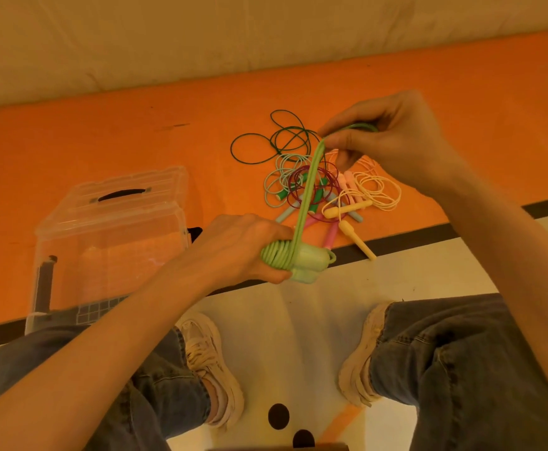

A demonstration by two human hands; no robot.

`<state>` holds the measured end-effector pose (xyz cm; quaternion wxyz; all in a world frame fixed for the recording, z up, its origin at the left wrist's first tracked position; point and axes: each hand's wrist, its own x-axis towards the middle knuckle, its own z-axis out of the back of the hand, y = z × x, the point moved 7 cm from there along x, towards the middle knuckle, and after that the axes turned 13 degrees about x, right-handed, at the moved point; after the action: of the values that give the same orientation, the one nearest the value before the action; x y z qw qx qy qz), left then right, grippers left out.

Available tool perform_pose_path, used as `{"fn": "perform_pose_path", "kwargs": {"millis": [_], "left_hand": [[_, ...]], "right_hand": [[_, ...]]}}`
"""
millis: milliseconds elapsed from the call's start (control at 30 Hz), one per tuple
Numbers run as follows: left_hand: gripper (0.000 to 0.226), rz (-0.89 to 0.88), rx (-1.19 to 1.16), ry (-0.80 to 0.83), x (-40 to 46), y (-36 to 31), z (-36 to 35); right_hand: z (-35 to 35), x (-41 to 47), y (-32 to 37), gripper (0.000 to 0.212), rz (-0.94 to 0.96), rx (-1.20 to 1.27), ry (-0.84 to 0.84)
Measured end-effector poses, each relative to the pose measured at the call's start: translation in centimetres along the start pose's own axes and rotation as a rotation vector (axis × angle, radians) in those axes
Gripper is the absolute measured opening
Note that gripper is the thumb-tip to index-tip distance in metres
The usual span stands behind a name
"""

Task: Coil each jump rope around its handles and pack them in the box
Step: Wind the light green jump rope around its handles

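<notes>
1. While your left hand [249, 247] gripped the light green handles [308, 263] at frame centre, with several turns already round them, your right hand [393, 141] pinched the taut green rope [308, 190] up at upper right.
2. If that pinch had slackened, the turns could have sprung loose.
3. Since the strand crossed over the pile of loose ropes [324, 187] on the orange floor [103, 141], it might have snagged one.
4. The clear box [109, 236], middle left, had its lid on, so packing would have stalled.
</notes>
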<state>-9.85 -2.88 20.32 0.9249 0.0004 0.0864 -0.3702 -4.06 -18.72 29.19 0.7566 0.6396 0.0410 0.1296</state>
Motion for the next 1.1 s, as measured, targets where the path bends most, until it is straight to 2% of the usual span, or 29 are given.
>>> {"fn": "perform_pose_path", "kwargs": {"millis": [133,367,533,600,700,833,1000,1100], "left_hand": [[0.035,-0.054,-0.068,0.01,0.0,-0.6,0.9],[0.066,-0.049,-0.182,0.057,0.0,-1.2,0.8],[0.049,-0.024,-0.238,0.072,-0.4,-1.4,1.4],[0.041,-0.037,-0.266,0.095,-0.6,-1.9,1.2],[0.043,-0.049,-0.28,0.12,-0.8,-2.3,1.0],[0.027,-0.086,-0.253,-0.003,-0.6,-2.3,1.8],[0.043,-0.054,-0.345,-0.173,-0.6,-1.5,4.0],[0.047,-0.047,-0.302,-0.22,-0.8,-1.1,4.7]], "right_hand": [[0.2,0.6,-1.0,0.017,-0.018,-0.021,-0.048],[1.1,0.9,-2.2,0.015,-0.054,-0.05,-0.119],[2.5,0.9,-2.9,0.02,-0.09,-0.01,-0.21],[2.4,1.0,-2.8,0.019,-0.088,-0.014,-0.205],[2.0,1.0,-2.8,0.015,-0.086,-0.035,-0.169],[1.5,1.0,-2.9,0.013,-0.105,0.014,-0.15],[2.1,0.4,-4.3,0.009,-0.24,0.087,-0.18],[1.9,0.1,-4.3,0.01,-0.247,0.087,-0.188]]}}
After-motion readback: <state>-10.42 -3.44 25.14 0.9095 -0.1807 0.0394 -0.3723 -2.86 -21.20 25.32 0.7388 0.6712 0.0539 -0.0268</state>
